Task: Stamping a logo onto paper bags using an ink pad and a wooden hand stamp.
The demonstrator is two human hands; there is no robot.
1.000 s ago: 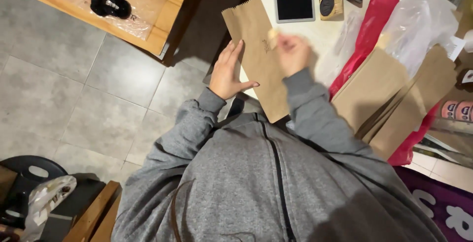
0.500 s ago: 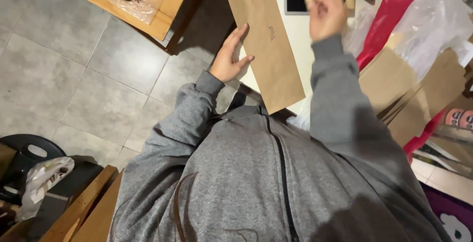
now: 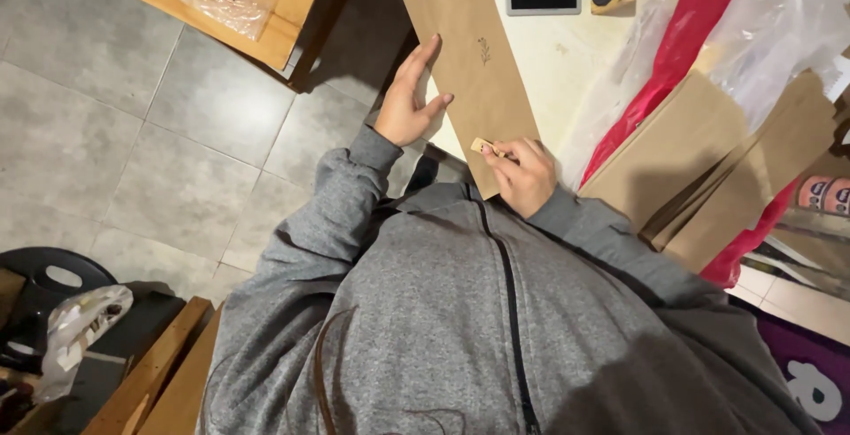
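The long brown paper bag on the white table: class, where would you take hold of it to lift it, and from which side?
Grip the brown paper bag at its near end, which seems to overhang the white table edge, probably coming from the person's side. It lies flat, so elsewhere fingers cannot get beneath. The left hand already steadies its left edge.

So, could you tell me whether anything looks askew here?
The paper bag lies slanted and overhangs the table edge, with the left hand at its side. The right hand holds a small wooden piece at its lower end.
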